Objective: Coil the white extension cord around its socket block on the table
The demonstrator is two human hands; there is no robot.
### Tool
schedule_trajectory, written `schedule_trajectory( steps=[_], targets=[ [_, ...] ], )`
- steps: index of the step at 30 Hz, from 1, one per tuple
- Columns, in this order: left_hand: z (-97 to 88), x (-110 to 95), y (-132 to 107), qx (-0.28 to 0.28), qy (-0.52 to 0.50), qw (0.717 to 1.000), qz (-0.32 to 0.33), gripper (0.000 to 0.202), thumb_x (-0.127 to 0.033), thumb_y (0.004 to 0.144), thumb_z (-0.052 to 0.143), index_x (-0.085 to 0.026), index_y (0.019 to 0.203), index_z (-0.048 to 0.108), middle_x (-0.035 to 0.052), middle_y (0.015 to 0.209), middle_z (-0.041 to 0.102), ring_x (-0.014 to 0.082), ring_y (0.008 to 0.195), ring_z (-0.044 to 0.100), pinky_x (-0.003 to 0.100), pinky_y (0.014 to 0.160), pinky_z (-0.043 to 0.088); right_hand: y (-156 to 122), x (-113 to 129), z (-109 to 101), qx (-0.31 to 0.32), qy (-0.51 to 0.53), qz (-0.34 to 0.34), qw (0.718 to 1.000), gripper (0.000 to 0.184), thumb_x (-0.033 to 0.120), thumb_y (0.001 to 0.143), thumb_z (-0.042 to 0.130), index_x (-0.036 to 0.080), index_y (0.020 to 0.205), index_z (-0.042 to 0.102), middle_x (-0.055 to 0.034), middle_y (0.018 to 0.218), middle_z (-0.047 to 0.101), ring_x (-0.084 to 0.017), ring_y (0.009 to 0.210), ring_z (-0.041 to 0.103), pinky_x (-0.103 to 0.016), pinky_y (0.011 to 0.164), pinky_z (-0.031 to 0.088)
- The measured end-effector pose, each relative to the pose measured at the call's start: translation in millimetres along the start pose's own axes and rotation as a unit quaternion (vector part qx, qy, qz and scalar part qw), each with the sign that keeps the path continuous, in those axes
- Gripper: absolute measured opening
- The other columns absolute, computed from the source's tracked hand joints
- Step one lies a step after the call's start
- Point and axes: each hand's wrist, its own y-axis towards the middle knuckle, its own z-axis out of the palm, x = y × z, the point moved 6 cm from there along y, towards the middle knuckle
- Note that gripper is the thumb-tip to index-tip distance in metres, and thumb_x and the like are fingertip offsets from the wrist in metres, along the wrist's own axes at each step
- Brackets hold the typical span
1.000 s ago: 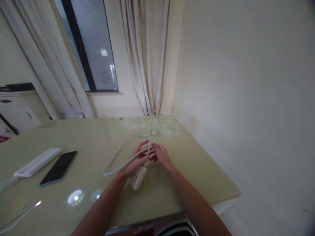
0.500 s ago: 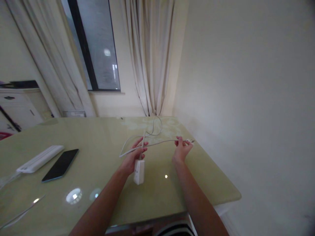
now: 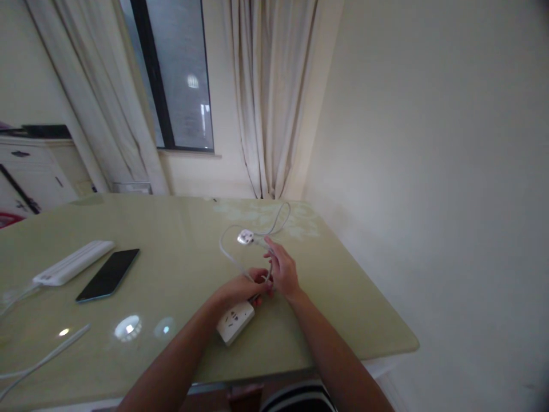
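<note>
On the table (image 3: 171,240), my left hand (image 3: 244,289) pinches the cord (image 3: 227,253) by the power strip (image 3: 235,323). My right hand (image 3: 283,273) pinches it too.

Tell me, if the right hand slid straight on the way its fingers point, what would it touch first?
The right hand would probably meet the white cable right by its plug, though depth is unclear.

White socket block (image 3: 235,322) lying flat, cord (image 3: 227,254) looped, plug (image 3: 245,236) seemingly raised
</note>
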Motion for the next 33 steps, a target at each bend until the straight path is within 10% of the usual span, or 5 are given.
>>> schedule_trajectory(
  steps=[6,13,23,33],
  targets=[
    [0.8,5,4,-0.014,0.002,1.000,0.011,0.041,-0.039,0.078,0.075,-0.022,0.113,0.063,0.0021,0.080,0.070,0.0114,0.048,0.058,0.022,0.046,0.042,4,-7,7,0.051,-0.109,-0.031,0.992,0.039,0.020,0.093,0.048,0.023,0.123,0.072,-0.0099,0.114,0.074,-0.023,0.106,0.066,-0.039,0.100,0.049],
    [-14.5,-16,8,-0.091,0.172,0.973,0.126,0.022,-0.020,0.068,0.072,-0.016,0.088,0.067,0.0041,0.087,0.071,0.0145,0.067,0.063,0.025,0.060,0.048,5,-12,2,0.060,-0.154,-0.012,0.986,0.032,0.026,0.097,0.049,0.020,0.116,0.074,-0.0096,0.112,0.075,-0.023,0.107,0.066,-0.039,0.101,0.045],
    [-0.9,-15,0,0.001,0.311,0.947,0.075,0.058,-0.030,0.058,0.084,-0.017,0.109,0.059,0.0056,0.102,0.066,0.0214,0.086,0.061,0.032,0.071,0.050,8,-38,5,0.060,-0.044,0.076,0.994,0.043,0.038,0.101,0.040,0.019,0.123,0.071,-0.0087,0.105,0.076,-0.021,0.094,0.069,-0.034,0.089,0.052],
    [11.9,-43,-14,-0.074,0.472,0.838,0.265,0.086,-0.023,0.063,0.075,-0.022,0.143,0.043,0.0147,0.155,0.038,0.0355,0.144,0.033,0.054,0.122,0.024,8,-48,-5,-0.006,0.002,0.116,0.993,0.058,0.061,0.098,0.040,0.018,0.101,0.079,-0.0111,0.094,0.077,-0.024,0.092,0.070,-0.038,0.088,0.054]
  ],
)
